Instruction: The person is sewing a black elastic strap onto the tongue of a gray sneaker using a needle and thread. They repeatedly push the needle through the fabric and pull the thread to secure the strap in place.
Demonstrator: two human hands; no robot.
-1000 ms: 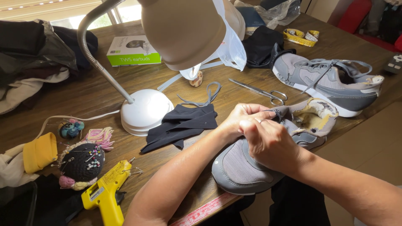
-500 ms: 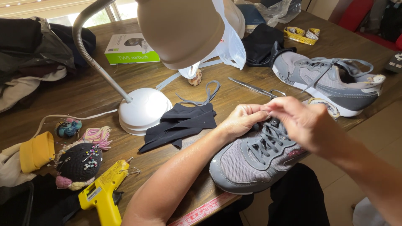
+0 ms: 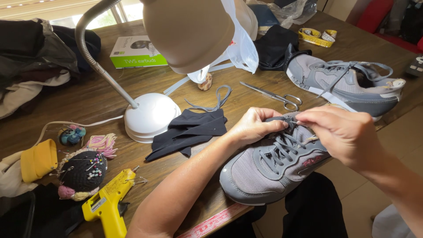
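While the left hand (image 3: 253, 125) pinches the shoe (image 3: 273, 169) at its tongue, the right hand (image 3: 346, 132) grips a lace (image 3: 308, 140); soft, light upper, hold by the collar.

Matt grey mesh sneaker (image 3: 269, 169), perhaps suede-trimmed; grained wooden table (image 3: 110, 97); glossy lamp base (image 3: 151, 117).

Right hand (image 3: 348, 134) hides shoe's (image 3: 269, 174) heel

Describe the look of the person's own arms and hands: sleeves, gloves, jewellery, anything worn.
Both arms are bare along all that shows, with no sleeve cuff in the frame. The left hand and right hand wear no gloves. No ring, watch or bracelet can be made out, and no marks show on either forearm.
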